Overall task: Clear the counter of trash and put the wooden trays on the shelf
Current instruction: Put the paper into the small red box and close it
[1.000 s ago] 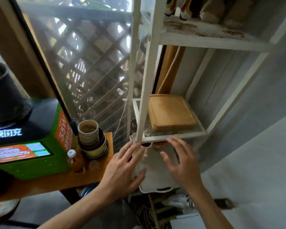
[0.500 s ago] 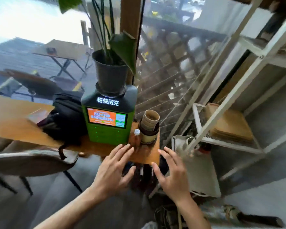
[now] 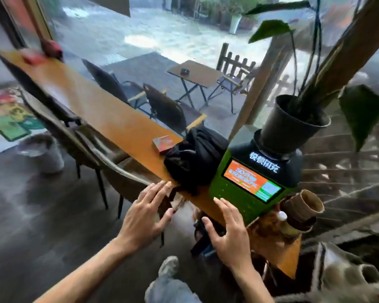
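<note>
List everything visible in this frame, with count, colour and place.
counter: one, orange-brown wood, running from far left to near right
box: one, reddish, on the counter beside the bag
bag: one, black, on the counter left of the kiosk
kiosk: one, green with orange screen, on the counter
pot: one, black, holding a plant, atop the kiosk
cups: stack, brown, counter's near end
bottle: one, white cap, beside the cups
chairs: several, dark, along the counter
left hand: open, empty
right hand: open, empty
</note>
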